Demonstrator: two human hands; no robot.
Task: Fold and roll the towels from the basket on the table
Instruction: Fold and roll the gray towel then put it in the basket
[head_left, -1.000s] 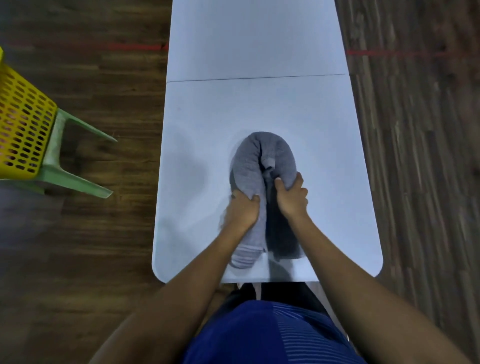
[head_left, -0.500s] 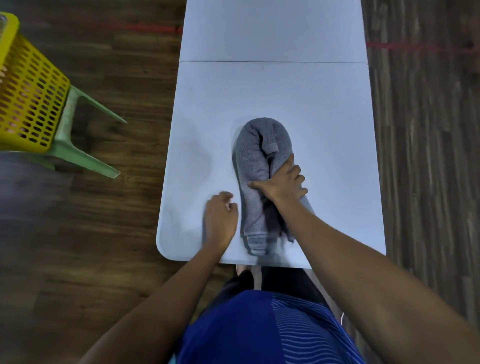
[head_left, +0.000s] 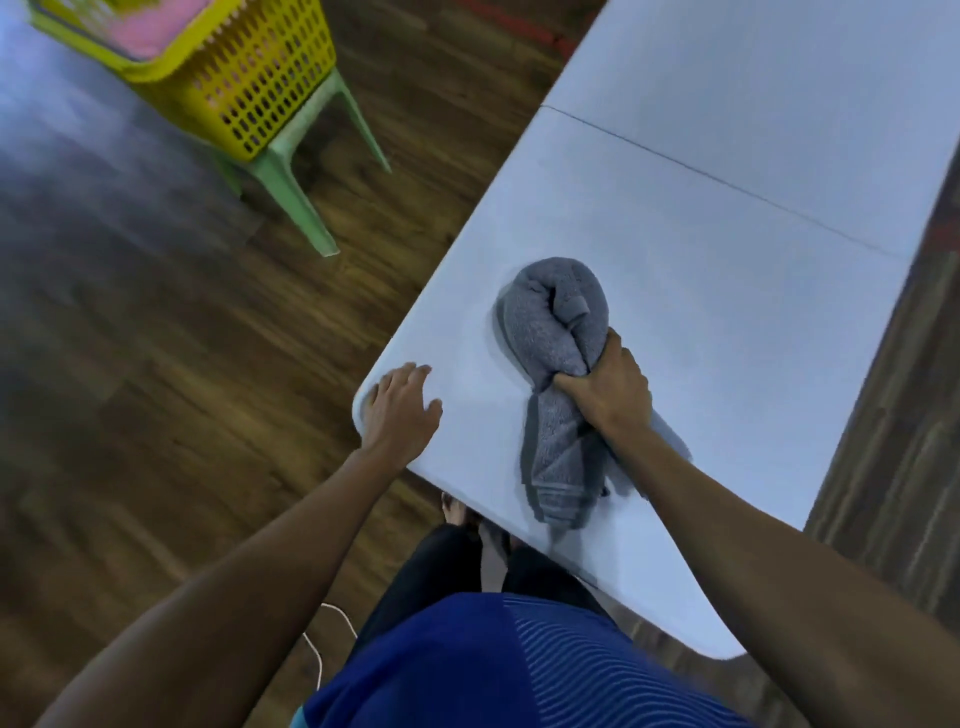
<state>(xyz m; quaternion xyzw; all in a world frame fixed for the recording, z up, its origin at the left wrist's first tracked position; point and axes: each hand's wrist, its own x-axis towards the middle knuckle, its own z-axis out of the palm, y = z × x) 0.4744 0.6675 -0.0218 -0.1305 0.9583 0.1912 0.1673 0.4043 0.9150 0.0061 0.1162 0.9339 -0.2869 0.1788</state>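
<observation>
My right hand (head_left: 605, 395) grips the grey towel (head_left: 550, 327) at its middle, fingers (head_left: 567, 383) curled tight round the bunched cloth. The towel lies on the pale surface (head_left: 727, 260) near the close edge, its rolled end away from me. My left hand (head_left: 400, 410) rests on the rounded corner of the surface, apart from the towel, fingers straight, slightly spread and holding nothing. Farther left, a yellow basket (head_left: 249, 78) with something pink inside sits on a green chair (head_left: 291, 176).
</observation>
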